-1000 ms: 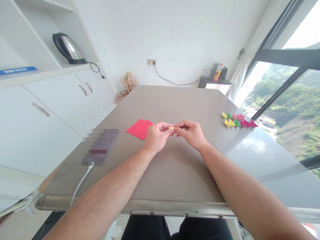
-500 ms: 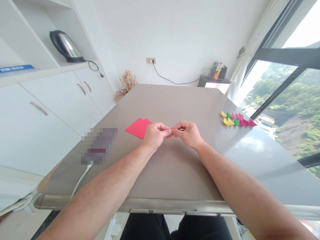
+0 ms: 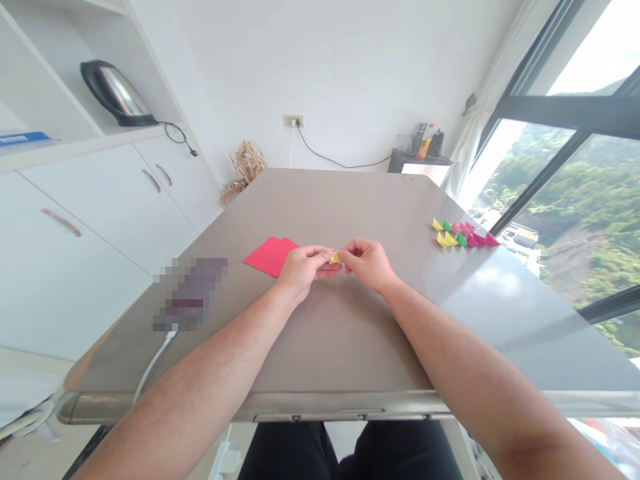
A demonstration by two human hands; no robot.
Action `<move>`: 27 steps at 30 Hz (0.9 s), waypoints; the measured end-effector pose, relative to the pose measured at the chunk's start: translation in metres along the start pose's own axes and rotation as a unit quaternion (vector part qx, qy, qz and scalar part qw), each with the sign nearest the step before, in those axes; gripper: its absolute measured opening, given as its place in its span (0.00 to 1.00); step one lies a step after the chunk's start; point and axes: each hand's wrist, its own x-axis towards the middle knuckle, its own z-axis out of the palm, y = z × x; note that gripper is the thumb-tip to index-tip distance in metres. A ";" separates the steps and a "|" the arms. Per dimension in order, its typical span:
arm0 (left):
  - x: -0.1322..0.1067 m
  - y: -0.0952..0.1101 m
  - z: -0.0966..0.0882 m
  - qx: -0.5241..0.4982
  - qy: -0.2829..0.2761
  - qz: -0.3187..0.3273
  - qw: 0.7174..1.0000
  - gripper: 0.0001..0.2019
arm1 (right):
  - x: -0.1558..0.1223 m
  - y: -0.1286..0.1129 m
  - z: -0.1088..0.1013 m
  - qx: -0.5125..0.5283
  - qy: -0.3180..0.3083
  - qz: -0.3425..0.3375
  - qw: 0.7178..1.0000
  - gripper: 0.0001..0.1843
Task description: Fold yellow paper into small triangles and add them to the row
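A small folded piece of yellow paper [image 3: 334, 257] is pinched between the thumb and fingers of my left hand [image 3: 303, 270], over the middle of the table. My right hand [image 3: 369, 262] is closed in a pinch at the paper's right edge, its fingertips touching it. Just left of my left hand lie red square paper sheets [image 3: 270, 256], overlapping each other and partly hidden by that hand. Farther right on the table stand two rows of small folded paper boats [image 3: 461, 239] in yellow, green, pink and magenta.
The grey-brown table [image 3: 345, 353] reaches from my lap towards the white wall. On its left lies a blurred-out dark device [image 3: 197, 293] with a white cable [image 3: 156, 365]. A kettle [image 3: 119, 93] sits on the left shelf. Bottles [image 3: 426, 141] stand on a small cabinet behind the table.
My hands have drawn slightly apart, and the yellow paper, hidden by my fingers before, now shows between them. The whole view has shifted a little.
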 end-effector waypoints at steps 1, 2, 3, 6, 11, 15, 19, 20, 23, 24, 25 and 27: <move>0.000 0.000 0.000 0.001 -0.008 -0.003 1.000 0.12 | 0.000 0.000 0.000 0.005 0.001 0.004 1.000 0.07; 0.000 0.000 -0.001 0.003 -0.014 -0.005 1.000 0.12 | 0.000 0.000 0.000 0.011 0.002 0.005 1.000 0.05; 0.000 0.000 -0.001 0.005 -0.016 -0.005 1.000 0.11 | 0.000 0.000 0.000 0.016 0.005 0.002 1.000 0.05; 0.000 0.000 0.000 0.008 0.006 0.006 1.000 0.10 | -0.002 0.000 0.001 -0.006 0.025 -0.041 0.999 0.04; -0.001 0.003 0.005 0.014 0.068 0.047 0.996 0.10 | -0.008 -0.003 0.005 -0.073 0.020 -0.127 0.989 0.05; -0.002 -0.001 0.006 0.032 0.056 0.058 0.996 0.11 | -0.006 -0.001 0.005 -0.102 0.027 -0.119 0.987 0.08; -0.001 -0.005 0.002 0.133 0.032 0.139 0.981 0.11 | -0.003 0.001 0.002 -0.112 0.023 -0.106 0.988 0.07; -0.001 -0.005 0.001 0.169 0.032 0.171 0.970 0.09 | -0.003 0.001 0.002 -0.114 0.022 -0.107 0.987 0.07; -0.001 -0.001 -0.002 0.253 0.033 0.232 0.939 0.04 | -0.002 0.001 0.001 -0.117 0.024 -0.106 0.987 0.08; -0.001 0.001 -0.003 0.269 0.033 0.236 0.933 0.03 | -0.003 0.000 0.000 -0.119 0.024 -0.106 0.987 0.09; -0.002 0.002 -0.003 0.282 0.031 0.236 0.929 0.03 | -0.003 0.000 0.000 -0.119 0.023 -0.105 0.987 0.09; -0.002 0.003 -0.004 0.298 0.031 0.232 0.925 0.04 | -0.003 -0.001 -0.001 -0.113 0.022 -0.100 0.988 0.09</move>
